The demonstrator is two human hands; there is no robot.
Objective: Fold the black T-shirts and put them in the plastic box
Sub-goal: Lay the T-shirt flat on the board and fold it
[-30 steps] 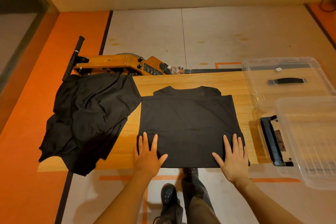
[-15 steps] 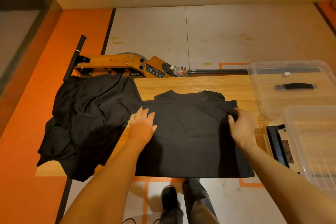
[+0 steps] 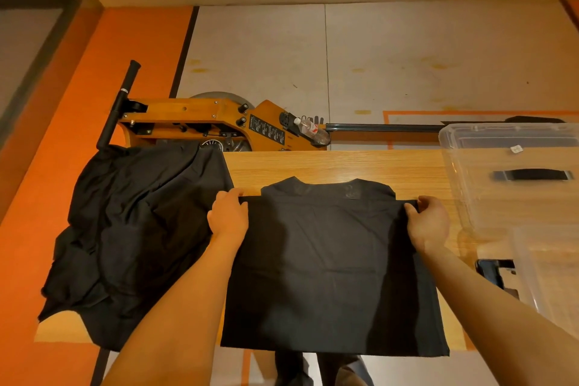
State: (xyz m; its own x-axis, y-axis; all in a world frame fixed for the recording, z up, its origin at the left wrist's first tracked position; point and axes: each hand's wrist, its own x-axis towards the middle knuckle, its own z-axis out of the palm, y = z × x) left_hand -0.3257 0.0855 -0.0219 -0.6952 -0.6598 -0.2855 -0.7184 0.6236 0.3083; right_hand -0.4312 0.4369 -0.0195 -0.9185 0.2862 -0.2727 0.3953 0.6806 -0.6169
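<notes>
Head view: the shirt [image 3: 332, 276] lay flat on the table [image 3: 329, 166], sleeves folded in; the left hand [image 3: 228, 218] and right hand [image 3: 427, 222] each pinched a far corner by the shoulders; a pile [image 3: 134, 238] sat left, the box [image 3: 517, 178] right; the cloth looked light and limp, best held at both corners.
</notes>
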